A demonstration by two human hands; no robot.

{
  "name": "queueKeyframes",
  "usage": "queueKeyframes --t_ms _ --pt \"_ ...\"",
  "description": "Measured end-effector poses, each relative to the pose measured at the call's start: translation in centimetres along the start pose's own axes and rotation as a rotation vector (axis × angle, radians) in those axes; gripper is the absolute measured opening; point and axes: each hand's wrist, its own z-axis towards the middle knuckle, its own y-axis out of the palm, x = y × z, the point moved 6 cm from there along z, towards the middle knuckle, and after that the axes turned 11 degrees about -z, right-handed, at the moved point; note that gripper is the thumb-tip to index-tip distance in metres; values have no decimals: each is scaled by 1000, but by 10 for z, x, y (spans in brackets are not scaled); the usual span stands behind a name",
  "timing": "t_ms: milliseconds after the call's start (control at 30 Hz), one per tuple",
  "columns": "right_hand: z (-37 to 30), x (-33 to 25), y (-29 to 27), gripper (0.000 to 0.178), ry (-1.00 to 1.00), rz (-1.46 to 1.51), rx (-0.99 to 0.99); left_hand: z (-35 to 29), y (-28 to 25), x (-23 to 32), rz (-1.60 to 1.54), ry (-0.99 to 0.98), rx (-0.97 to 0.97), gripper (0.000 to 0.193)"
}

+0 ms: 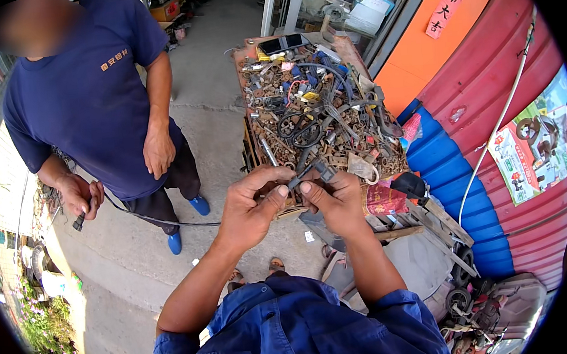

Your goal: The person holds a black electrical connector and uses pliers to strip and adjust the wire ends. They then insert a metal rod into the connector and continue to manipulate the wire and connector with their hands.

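In front of my chest, both hands grip one small dark piece (323, 169) that looks like a cable plug; its exact kind is hard to make out. My left hand (254, 202) pinches its left end between thumb and fingers. My right hand (338, 199) is closed round the right end, where a thicker black part sticks up above the fingers. A black cable (181, 222) passes behind my left wrist and runs left to a co-worker (87, 92). The co-worker's hand (81, 194) holds a black plug (78, 222); where the cable ends near my hands is hidden.
Just beyond my hands a table (245, 81) is heaped with rusty metal parts, loose cables (307, 132) and a phone (284, 43). Wooden slats (448, 221) and a wheeled frame (460, 299) stand at the right, beside a blue and red corrugated wall (489, 202). Flowering plants (51, 331) grow at left.
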Motion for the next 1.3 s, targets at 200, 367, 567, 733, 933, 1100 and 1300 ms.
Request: queueKeyframes --t_ms 200,367,567,733,933,1100,1300 --pt "3 -10 -2 7 -121 -152 34 -2 1 0 -38 -15 -6 20" --pt "2 -8 -2 7 -279 -251 121 -4 4 -5 -147 -18 4 19" --pt "1 -6 1 9 -213 -158 70 -7 2 -4 -57 7 12 21" --pt "-3 -5 4 13 -91 21 35 -5 3 -4 -27 92 38 22" --pt "-2 -10 -2 22 -203 -108 70 -6 7 -2 -115 -17 6 18" --pt "-1 -16 -3 23 -299 -103 61 3 3 -4 -290 -305 -14 19" --pt "-2 -23 -5 20 -396 -111 2 5 7 -2 -295 -459 -124 20"
